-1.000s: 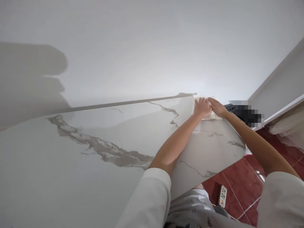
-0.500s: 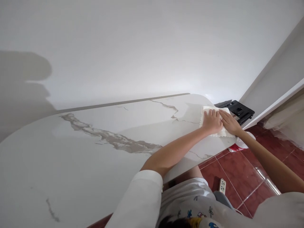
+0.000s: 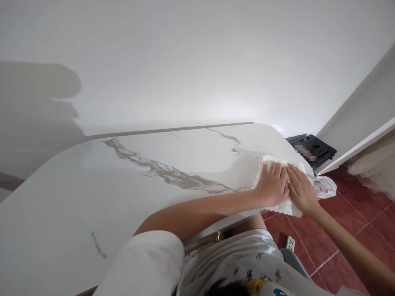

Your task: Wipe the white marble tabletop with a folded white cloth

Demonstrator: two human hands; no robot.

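Note:
A white cloth (image 3: 290,209) with a scalloped edge lies at the right end of a white marble-patterned tabletop (image 3: 197,156), its lower corner hanging past the front edge. My left hand (image 3: 272,184) presses down on the cloth, fingers laid flat and pointing away from me. Beside it, my right hand (image 3: 302,190) also rests flat on the cloth, with fingers stretched out. The two hands touch near the fingertips. Neither hand is wrapped round the cloth; what lies under the palms is hidden.
A black plastic case (image 3: 317,150) stands beyond the table's right end, near the white wall (image 3: 197,61). A plastic bag (image 3: 325,187) and a white power strip (image 3: 290,243) lie on the red tiled floor (image 3: 348,213). Pale sheer fabric (image 3: 373,160) hangs at far right.
Both hands have slid the cloth toward me, from near the table's right end to its front edge, where a corner now overhangs. The view has shifted slightly.

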